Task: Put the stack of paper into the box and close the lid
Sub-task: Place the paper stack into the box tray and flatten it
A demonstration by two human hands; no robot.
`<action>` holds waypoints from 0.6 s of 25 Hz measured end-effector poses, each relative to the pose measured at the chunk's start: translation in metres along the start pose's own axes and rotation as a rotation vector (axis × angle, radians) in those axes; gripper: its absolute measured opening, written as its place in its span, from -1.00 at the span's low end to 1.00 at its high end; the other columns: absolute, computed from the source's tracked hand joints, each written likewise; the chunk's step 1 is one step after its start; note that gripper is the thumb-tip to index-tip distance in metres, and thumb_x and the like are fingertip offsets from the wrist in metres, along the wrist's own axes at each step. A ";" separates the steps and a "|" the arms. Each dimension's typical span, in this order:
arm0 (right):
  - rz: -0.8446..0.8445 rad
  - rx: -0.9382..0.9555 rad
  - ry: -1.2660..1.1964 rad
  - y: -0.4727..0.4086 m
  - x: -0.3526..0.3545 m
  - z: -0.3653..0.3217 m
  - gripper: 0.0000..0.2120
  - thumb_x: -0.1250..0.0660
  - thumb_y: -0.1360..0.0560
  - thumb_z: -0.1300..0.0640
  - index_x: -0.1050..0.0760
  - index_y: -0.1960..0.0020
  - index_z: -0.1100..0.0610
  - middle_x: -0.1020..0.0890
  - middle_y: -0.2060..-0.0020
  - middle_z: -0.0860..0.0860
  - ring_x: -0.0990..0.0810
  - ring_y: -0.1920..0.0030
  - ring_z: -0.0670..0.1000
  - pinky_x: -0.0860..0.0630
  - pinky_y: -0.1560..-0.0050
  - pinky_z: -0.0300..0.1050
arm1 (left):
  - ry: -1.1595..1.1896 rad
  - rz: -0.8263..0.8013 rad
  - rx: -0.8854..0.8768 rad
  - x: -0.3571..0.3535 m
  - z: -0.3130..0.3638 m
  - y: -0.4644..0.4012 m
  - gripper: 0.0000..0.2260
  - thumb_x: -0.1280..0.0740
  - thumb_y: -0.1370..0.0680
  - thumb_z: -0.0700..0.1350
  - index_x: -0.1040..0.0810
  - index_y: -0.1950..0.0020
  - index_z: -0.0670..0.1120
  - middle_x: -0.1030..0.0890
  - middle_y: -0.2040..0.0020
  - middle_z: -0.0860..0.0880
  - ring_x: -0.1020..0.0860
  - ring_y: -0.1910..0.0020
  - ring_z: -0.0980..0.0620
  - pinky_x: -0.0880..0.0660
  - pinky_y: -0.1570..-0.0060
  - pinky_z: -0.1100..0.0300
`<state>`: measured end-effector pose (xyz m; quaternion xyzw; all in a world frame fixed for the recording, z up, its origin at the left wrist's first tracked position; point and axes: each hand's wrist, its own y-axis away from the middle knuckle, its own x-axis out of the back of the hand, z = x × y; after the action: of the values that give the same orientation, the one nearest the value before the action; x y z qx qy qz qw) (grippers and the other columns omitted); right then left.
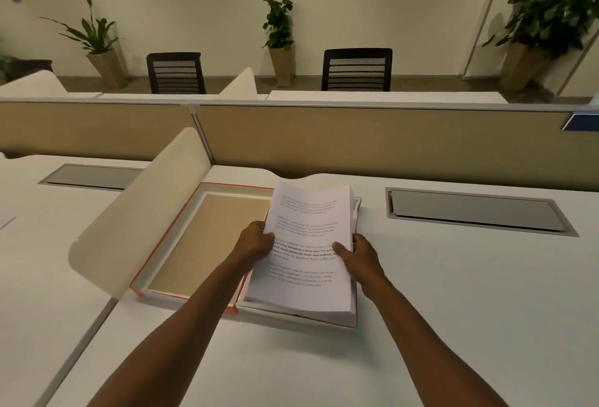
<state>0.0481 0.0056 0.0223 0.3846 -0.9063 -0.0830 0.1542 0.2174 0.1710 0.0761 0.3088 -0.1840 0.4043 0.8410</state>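
Item: thick stack of printed paper [304,251], white sheets, black text, far end bowed upward. Location: over right-hand box tray [324,320], near edge resting in it, not yet flat. Left hand [254,243] and right hand [359,257] clamp stack's side edges, thumbs on top. Red-edged lid [207,244] lies open, left. Remaining: seat stack, close lid.
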 end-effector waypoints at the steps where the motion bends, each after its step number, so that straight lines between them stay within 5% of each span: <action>1: -0.007 -0.031 0.025 -0.007 -0.009 0.000 -0.58 -0.38 -0.54 -0.02 -0.41 -0.33 0.11 -0.60 -0.25 0.09 -0.60 -0.05 0.05 -0.57 -0.12 0.01 | -0.013 -0.002 0.011 0.002 -0.005 -0.008 -0.73 -0.20 -0.63 -0.16 -0.52 -0.28 -0.21 -0.65 -0.19 -0.16 -0.65 -0.02 -0.10 -0.57 0.05 0.06; 8: 0.014 -0.163 0.216 -0.038 -0.035 0.013 -0.53 -0.36 -0.56 -0.01 -0.36 -0.37 0.17 -0.55 -0.31 0.13 -0.59 -0.21 0.15 -0.54 -0.12 0.00 | -0.043 -0.069 0.030 -0.007 -0.034 -0.053 -0.70 -0.21 -0.63 -0.17 -0.46 -0.34 -0.23 -0.59 -0.29 -0.19 -0.60 -0.21 -0.21 -0.58 -0.21 -0.08; 15: 0.099 -0.209 0.477 -0.041 -0.048 0.025 -0.56 -0.31 -0.58 -0.03 -0.37 -0.33 0.22 -0.57 -0.26 0.15 -0.60 -0.18 0.16 -0.57 -0.14 0.01 | -0.235 -0.036 -0.061 -0.031 -0.041 -0.067 -0.71 -0.22 -0.63 -0.16 -0.47 -0.32 -0.26 -0.57 -0.31 -0.22 -0.57 -0.26 -0.22 -0.53 -0.21 0.03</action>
<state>0.0986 0.0130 -0.0229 0.3305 -0.8486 -0.0754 0.4062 0.2547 0.1488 0.0035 0.3316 -0.2880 0.3442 0.8299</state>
